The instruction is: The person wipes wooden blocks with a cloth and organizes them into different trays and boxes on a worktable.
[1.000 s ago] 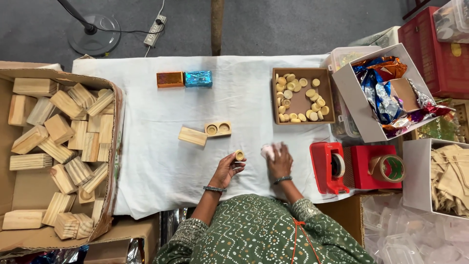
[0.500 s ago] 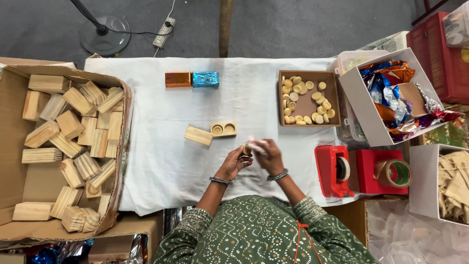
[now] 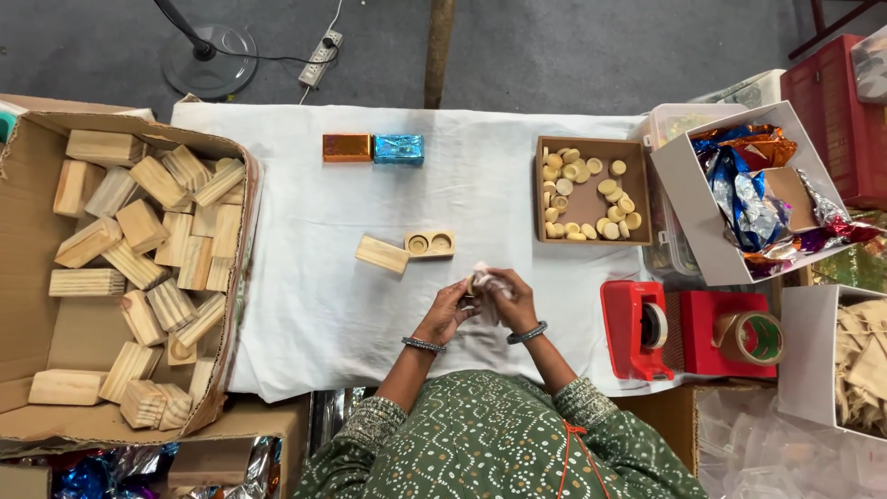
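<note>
While both hands meet over a white cloth-covered table (image 3: 305, 305), a person in a green patterned garment works a small round wooden piece (image 3: 471, 288) and a scrap of pale wrapping (image 3: 484, 275) between the fingers. The left hand (image 3: 451, 310) is curled, fingertips pinched on the piece; the right hand (image 3: 511, 298) is closed around the wrapping, though how firmly is hard to tell from above. Just beyond the hands lie a plain pale wooden block (image 3: 382, 254) and a wooden block with two round hollows (image 3: 430, 244), touching at a corner. Farther back sit an orange foil-wrapped block (image 3: 346, 148) and a blue foil-wrapped block (image 3: 398, 150), side by side. A brown tray of round wooden discs (image 3: 591, 157) stands to the right, a cardboard box of wooden blocks (image 3: 28, 342) to the left.
</note>
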